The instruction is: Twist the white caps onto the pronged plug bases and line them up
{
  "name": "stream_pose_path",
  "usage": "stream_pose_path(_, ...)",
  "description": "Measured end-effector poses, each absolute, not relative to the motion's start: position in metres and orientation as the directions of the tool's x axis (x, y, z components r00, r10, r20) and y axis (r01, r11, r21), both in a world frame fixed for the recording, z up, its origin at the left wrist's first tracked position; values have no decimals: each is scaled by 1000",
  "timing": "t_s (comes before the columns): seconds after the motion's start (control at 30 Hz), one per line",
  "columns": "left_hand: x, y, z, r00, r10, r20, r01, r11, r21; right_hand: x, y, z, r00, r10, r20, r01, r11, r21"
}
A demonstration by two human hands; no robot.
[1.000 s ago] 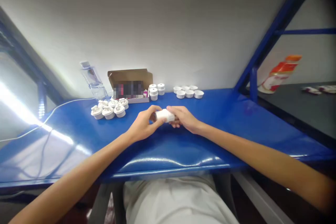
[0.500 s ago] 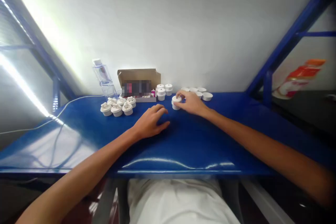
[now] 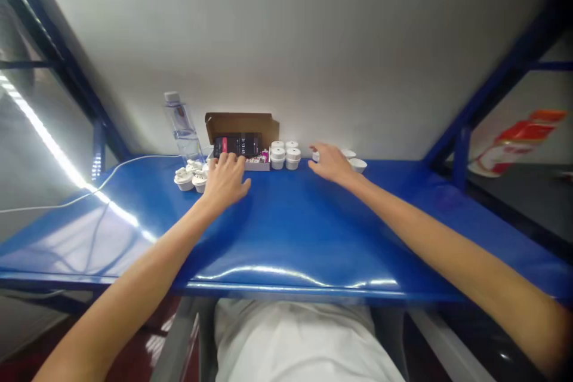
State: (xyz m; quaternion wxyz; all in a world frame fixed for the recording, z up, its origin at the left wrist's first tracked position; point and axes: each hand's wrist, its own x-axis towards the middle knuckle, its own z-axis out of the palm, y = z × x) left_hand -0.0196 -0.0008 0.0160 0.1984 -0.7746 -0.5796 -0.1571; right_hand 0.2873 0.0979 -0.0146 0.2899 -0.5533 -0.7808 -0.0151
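Note:
My left hand (image 3: 226, 179) reaches over a group of white round pieces with knobbly tops (image 3: 183, 179), its thumb apart and its fingers stretched. It hides part of the group, and whether it touches one I cannot tell. My right hand (image 3: 330, 162) is at the shallow white cups (image 3: 357, 165), fingers apart, with no firm hold visible. A white edge shows by its fingertips. Between the hands, several white capped round units (image 3: 277, 158) stand close together.
Behind the left hand is an open cardboard box (image 3: 244, 123) with a phone (image 3: 237, 145) leaning in it. A clear water bottle (image 3: 184, 131) stands to its left, near a white cable (image 3: 111, 174). Blue frame posts (image 3: 461, 149) flank the blue table (image 3: 286, 233).
My right hand has let go of the white capped unit, which now stands with the middle group, and moved right to the cups. My left hand moved left to the knobbly-topped pieces.

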Motion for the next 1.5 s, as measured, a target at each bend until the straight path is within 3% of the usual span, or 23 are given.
stream_pose_path(0.1,-38,10,23,165,868,469,986,-133,-100,305,84,-18,-164,912,375,937,263,-231)
stream_pose_path(0.2,-49,18,29,102,897,429,995,-86,-58,311,76,-22,-126,925,359,924,241,-296)
stream_pose_path(0.3,-53,23,29,106,901,420,994,-98,-42,305,65,-20,-121,935,334,806,289,-517)
stream_pose_path(0.4,-51,26,22,189,873,450,969,-240,60,294,48,-16,-224,962,158,486,251,-837)
stream_pose_path(0.5,-43,24,15,298,822,485,862,-450,232,286,33,-16,-358,934,-4,286,106,-952)
stream_pose_path(0.6,-28,18,10,404,783,473,678,-604,419,284,27,-19,-329,944,6,430,156,-889)
stream_pose_path(0.7,-15,11,4,434,773,463,561,-634,533,286,25,-21,-254,945,207,604,322,-729)
stream_pose_path(0.8,-8,11,-6,355,787,505,602,-605,521,282,17,-19,-348,867,357,579,498,-646)
stream_pose_path(0.97,-12,19,-21,374,822,429,677,-558,480,266,3,-19,-554,723,413,488,684,-543)
stream_pose_path(1.2,-1,15,-23,402,825,397,709,-555,436,253,11,-21,-319,823,470,491,568,-661)
stream_pose_path(1.37,6,14,-26,452,810,374,702,-582,410,251,21,-25,-420,839,347,504,533,-680)
stream_pose_path(1.5,6,13,-24,476,793,380,647,-608,460,251,17,-28,-590,742,319,315,575,-755)
